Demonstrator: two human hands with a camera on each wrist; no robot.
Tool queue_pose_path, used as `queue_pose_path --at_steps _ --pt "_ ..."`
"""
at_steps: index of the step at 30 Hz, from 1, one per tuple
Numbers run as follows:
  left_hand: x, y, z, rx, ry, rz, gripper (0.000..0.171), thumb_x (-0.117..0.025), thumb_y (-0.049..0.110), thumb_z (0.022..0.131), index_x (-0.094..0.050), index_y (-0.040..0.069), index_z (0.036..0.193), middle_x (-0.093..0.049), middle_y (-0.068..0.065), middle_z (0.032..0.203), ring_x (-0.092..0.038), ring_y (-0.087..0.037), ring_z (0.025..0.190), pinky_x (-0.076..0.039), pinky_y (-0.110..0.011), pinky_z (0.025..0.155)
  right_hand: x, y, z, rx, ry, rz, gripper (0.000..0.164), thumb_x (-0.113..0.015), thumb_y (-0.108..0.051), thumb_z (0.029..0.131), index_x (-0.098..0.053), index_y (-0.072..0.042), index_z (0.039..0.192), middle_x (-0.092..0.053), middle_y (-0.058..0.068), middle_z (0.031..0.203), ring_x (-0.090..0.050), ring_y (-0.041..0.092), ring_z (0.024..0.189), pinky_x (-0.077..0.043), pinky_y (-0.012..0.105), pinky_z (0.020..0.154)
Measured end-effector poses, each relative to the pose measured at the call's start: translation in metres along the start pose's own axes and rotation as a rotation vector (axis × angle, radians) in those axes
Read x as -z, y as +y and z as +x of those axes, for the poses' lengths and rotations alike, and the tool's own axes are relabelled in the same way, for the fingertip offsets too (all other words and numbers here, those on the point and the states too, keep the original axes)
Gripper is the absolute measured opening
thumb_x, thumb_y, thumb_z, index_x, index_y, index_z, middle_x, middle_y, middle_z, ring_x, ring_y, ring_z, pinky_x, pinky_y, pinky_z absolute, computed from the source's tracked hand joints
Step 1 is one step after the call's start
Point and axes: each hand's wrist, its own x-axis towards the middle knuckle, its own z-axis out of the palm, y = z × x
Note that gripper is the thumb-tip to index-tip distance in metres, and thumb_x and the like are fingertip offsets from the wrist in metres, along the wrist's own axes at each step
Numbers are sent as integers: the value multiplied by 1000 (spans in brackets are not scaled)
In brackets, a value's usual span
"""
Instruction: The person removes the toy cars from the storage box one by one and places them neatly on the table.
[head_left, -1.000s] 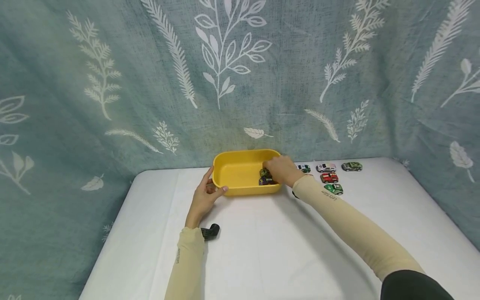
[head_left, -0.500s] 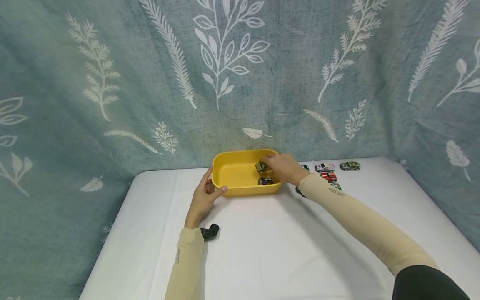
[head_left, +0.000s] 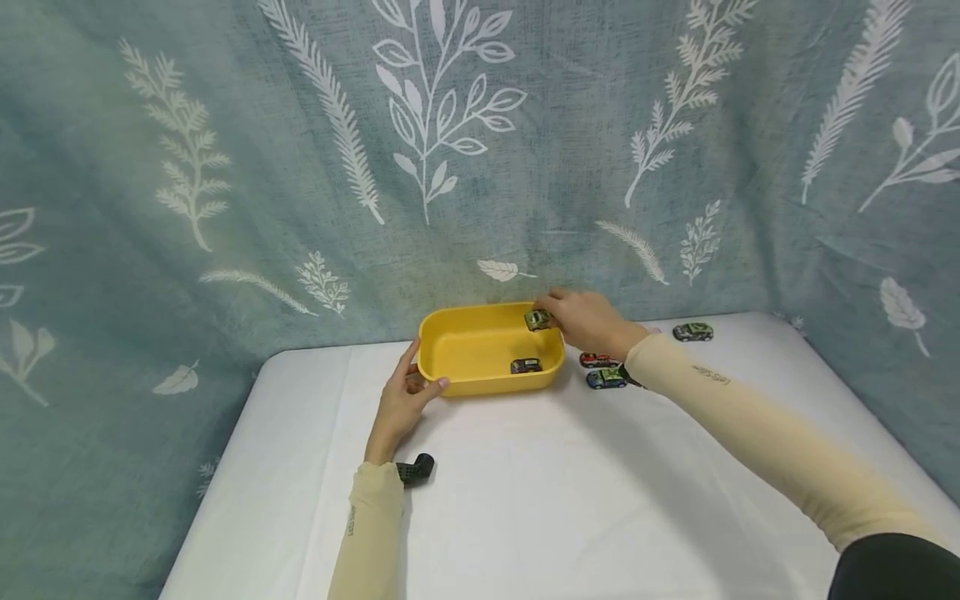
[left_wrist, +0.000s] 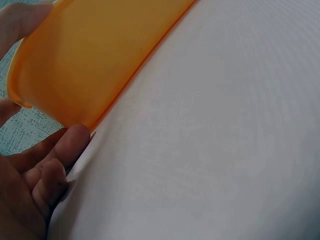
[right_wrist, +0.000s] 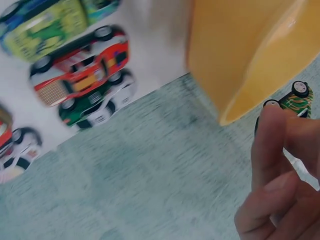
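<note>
A yellow plastic tub (head_left: 487,387) stands at the back of the white table. My left hand (head_left: 397,412) grips its left end, thumb on the front rim and fingers around the end wall. My right hand (head_left: 588,321) pinches a green patterned toy car (head_left: 537,320) over the tub's back right corner. In the right wrist view, the car's wheels and green side (right_wrist: 300,100) show beyond the fingertips. One dark toy car (head_left: 526,366) lies inside the tub near its front right.
Right of the tub sit a red toy car (head_left: 597,360) and a green-and-blue one (head_left: 606,379). Farther right is a camouflage-patterned car (head_left: 693,332). My right forearm hides part of this group. A leaf-print curtain (head_left: 442,242) hangs right behind the white table (head_left: 525,500).
My right hand has lifted the green toy car from beside the dark one and carried it up and right to the tub's back right rim. My left hand keeps its hold.
</note>
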Motion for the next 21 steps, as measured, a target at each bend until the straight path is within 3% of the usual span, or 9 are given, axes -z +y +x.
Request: queue_pose_path --at_steps 14,21 --pt "-3 2 -1 12 -9 -2 94 -85 41 91 -31 38 168 -63 -15 138 -57 -23 90 -48 -31 74 22 38 -54 -85 -45 -108 40 -75 0 96 -69 -10 135 -69 13 113 -56 16 58 -52 32 53" --pt "-1 3 -4 28 -9 -16 94 -86 41 91 -31 40 168 -61 -15 142 -57 -25 94 -48 -32 77 26 60 -86 -145 -65 -155 34 -71 -3 99 -71 -10 133 -70 17 119 -48 16 49 -38 29 44"
